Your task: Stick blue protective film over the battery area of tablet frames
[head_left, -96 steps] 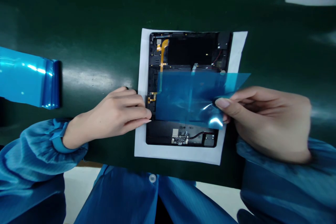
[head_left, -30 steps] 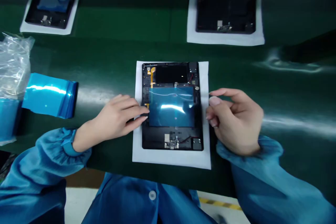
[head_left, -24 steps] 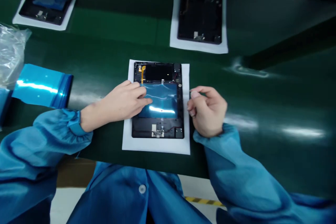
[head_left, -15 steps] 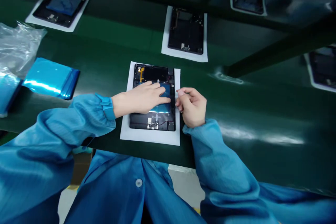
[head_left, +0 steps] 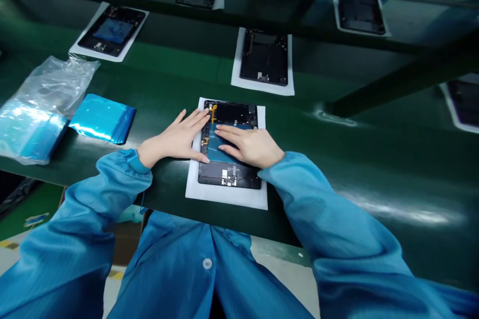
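Note:
An opened black tablet body [head_left: 247, 180] lies on a white sheet [head_left: 226, 198] near the bench's front edge. Across its middle is a blue film [head_left: 216, 151]. My left hand [head_left: 178, 134] is spread at the tablet's left side, its fingertips and thumb touching the left edge. My right hand [head_left: 251, 145] rests over the blue film from the right, palm down with its fingers apart and pointing left, and covers the film's right part. Neither hand grips anything.
On the left are a stack of blue film pieces [head_left: 100, 117] and a clear plastic bag [head_left: 50, 94]. More tablet bodies stand behind, one at back left [head_left: 112, 30] and one behind the middle [head_left: 264, 57]. A shelf edge [head_left: 284, 35] crosses above.
My left hand has drawn back from the film to the tablet's left edge. My right hand has moved in from the right edge onto the film and opened. The view has shifted.

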Motion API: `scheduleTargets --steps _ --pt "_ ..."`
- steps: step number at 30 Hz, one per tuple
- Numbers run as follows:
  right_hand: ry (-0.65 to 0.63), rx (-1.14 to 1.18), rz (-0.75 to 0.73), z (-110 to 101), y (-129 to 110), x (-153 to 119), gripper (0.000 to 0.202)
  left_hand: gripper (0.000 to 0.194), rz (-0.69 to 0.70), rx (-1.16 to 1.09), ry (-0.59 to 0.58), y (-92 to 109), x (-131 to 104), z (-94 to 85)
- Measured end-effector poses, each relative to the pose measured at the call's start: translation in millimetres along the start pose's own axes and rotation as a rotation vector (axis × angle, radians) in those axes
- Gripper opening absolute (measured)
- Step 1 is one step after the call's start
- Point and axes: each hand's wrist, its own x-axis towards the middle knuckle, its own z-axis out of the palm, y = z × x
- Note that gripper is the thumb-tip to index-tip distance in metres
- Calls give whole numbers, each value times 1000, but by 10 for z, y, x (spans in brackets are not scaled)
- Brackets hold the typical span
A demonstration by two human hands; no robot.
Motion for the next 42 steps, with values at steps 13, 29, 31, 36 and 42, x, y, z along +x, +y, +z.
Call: scheduleTargets --steps 13,29,31,36,42 --pt "61 15 35 48 -65 -21 51 136 -14 3 -22 54 29 -27" --pt "42 -25 -39 66 -444 -476 56 135 -4 -12 -5 69 46 -20" --pt "80 -38 8 53 -376 -497 51 137 -5 -11 3 65 48 -24" --pt "241 -122 166 60 -159 -735 40 140 -19 0 -31 79 56 -40" --pt "230 -111 136 124 -132 -961 35 137 -16 -7 -28 60 62 -18"
